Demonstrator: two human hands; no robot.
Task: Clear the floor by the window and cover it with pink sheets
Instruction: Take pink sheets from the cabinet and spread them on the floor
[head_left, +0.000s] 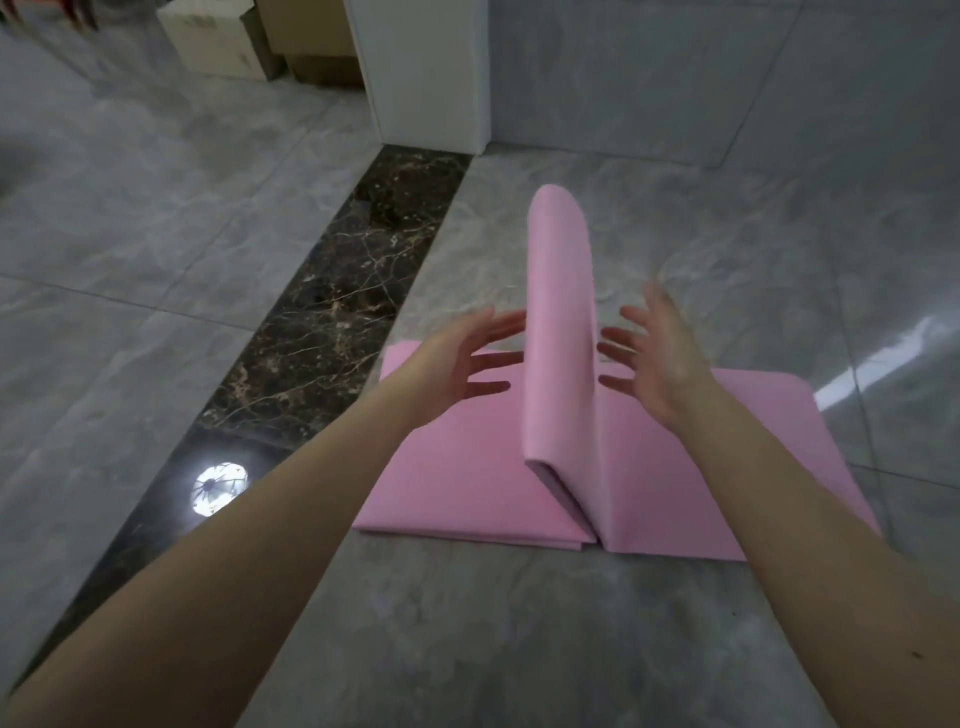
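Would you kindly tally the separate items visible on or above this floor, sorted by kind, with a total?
Folded pink sheet stack lying on the grey tiled floor, middle fold standing up: 1
Cardboard boxes by the white pillar, one white, one brown: 2
Bare hands, left hand and right hand, both with fingers spread: 2
Total: 5
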